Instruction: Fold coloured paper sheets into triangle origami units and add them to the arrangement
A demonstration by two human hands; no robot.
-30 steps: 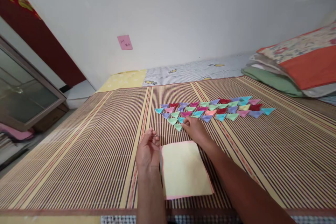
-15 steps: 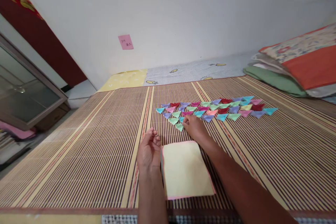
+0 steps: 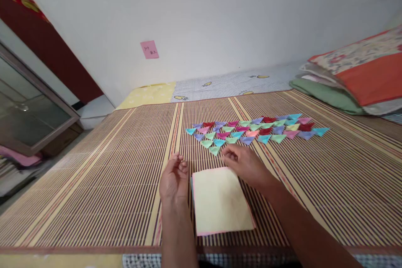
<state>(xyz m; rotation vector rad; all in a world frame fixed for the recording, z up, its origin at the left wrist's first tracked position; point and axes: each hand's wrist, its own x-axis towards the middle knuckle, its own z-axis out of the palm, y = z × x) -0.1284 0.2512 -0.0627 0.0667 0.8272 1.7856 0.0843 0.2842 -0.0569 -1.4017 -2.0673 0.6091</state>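
Rows of small folded paper triangles in several colours lie on the striped mat [image 3: 125, 184]. The nearest is a light green paper triangle [image 3: 215, 150]. Just to the right of it is my right hand [image 3: 243, 163], fingers loosely bent and slightly apart, with nothing visible in them. My left hand [image 3: 173, 176] rests palm up over the mat, its fingers half curled and holding nothing that I can see. Between my forearms sits a stack of square paper sheets [image 3: 222, 203], pale yellow on top, with pink edges showing below.
Folded bedding and an orange floral pillow [image 3: 370, 71] are piled at the far right. A pink note [image 3: 150, 49] is stuck to the white wall [image 3: 220, 16]. At the left stands a glass-fronted cabinet [image 3: 28, 100], beyond the mat's edge.
My right hand has come away from the paper triangles, back toward me and to the right, leaving the light green one on the mat. My left hand has shifted slightly left.
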